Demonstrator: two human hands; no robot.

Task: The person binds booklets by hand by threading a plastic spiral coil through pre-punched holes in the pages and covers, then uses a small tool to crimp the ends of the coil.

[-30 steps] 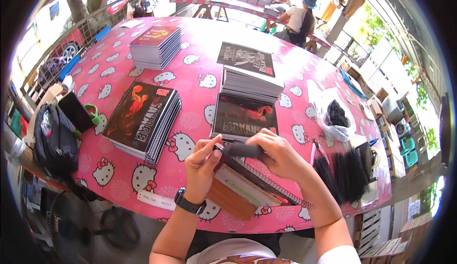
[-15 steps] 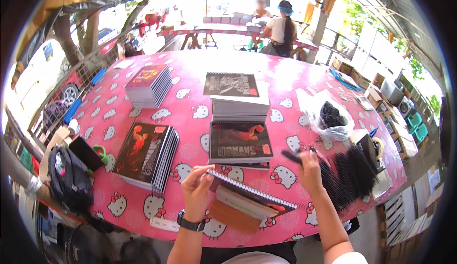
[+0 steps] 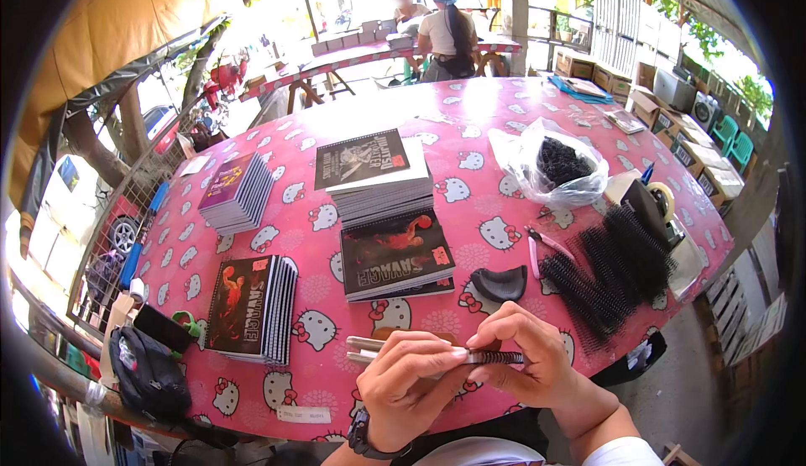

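Observation:
Low over the near part of the table, a spiral notebook [image 3: 495,358] is held edge-on, its black coil showing between my hands. My left hand [image 3: 411,386] is closed round it, fingers across the top. At the coil's right end my right hand [image 3: 527,355] pinches with thumb and fingers. Behind my left hand, the ends of wooden pieces [image 3: 363,350] stick out, partly hidden. A black curved pad [image 3: 499,284] lies just beyond my right hand. Past it rest pink-handled pliers [image 3: 550,246] beside a pile of black plastic coils [image 3: 609,273].
Notebook stacks stand at centre [image 3: 395,256], near left [image 3: 250,308] and far left [image 3: 237,193]. A clear bag of black coil pieces [image 3: 558,164] and a tape roll [image 3: 662,201] are at right. A black bag [image 3: 151,374] sits at the left edge. Two people sit at a far table.
My right hand has come in from the right to the notebook's coil. The notebook has turned edge-on, and my left hand has moved right with it. The view has shifted.

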